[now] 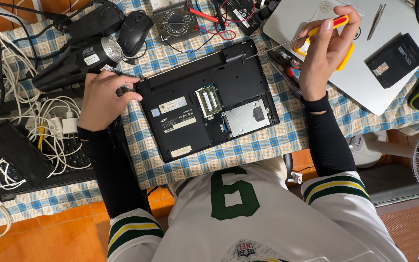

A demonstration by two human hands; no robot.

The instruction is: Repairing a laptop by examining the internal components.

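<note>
Bright, even overhead light is falling across the scene, casting soft shadows. Mild glare is showing on the silver laptop lid [364, 73]. Edges are bending slightly; focus is staying sharp.

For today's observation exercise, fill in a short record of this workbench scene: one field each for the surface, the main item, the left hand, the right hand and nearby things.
Surface: checked blue cloth over a table
Main item: black laptop lying bottom up, with memory and drive bays uncovered
Left hand: left hand rests on the laptop's left corner, steadying it
Right hand: right hand holds a screwdriver with a yellow and red handle, its tip at the laptop's rear edge
Nearby: multimeter, black mouse, silver laptop, pliers, white cables
</note>
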